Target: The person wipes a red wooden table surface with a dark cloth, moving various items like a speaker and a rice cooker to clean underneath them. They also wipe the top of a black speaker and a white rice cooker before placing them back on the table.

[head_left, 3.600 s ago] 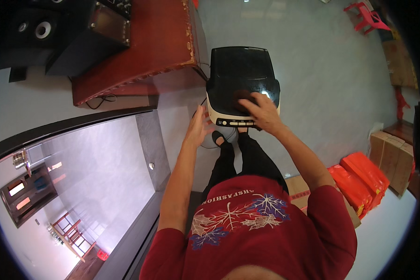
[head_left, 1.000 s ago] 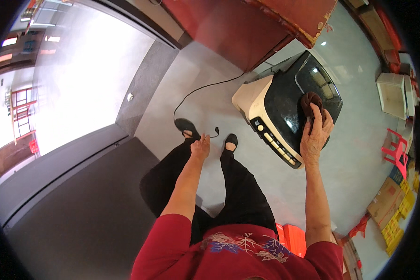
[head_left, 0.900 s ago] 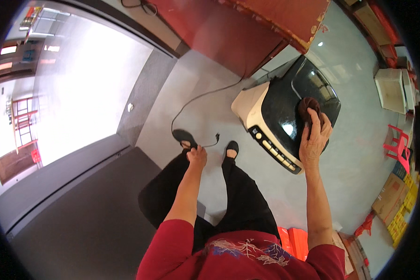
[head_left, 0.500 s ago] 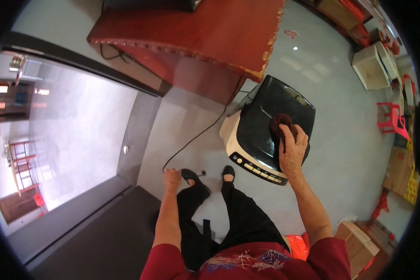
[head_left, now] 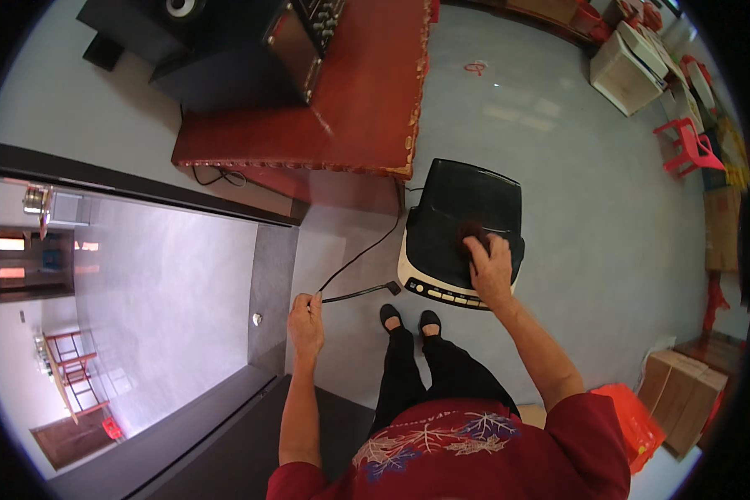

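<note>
A boxy appliance (head_left: 467, 196) with a black top, a cream body and a row of buttons along its near edge stands on the floor ahead of me. My right hand (head_left: 492, 271) rests over its top, fingers closed on a dark brown wad (head_left: 470, 232) that looks like a cloth and is partly hidden by the fingers. To the left, my left hand (head_left: 307, 323) pinches a black power cord (head_left: 352, 265) above the floor. The cord's plug end (head_left: 393, 288) sticks out to the right of that hand, near the appliance's front left corner.
A red-brown table (head_left: 350, 117) with chipped edges stands beyond, bearing black audio equipment (head_left: 233, 71). On the left is a doorway with a dark frame (head_left: 142, 196). Far right are a pink stool (head_left: 688, 148) and cardboard boxes (head_left: 679, 383). An orange-red bag (head_left: 625, 421) lies behind my right arm.
My view has shifted, and my feet are closer together. The left hand has raised the cord, so its plug end now points right. The brown wad has moved left on the appliance's top.
</note>
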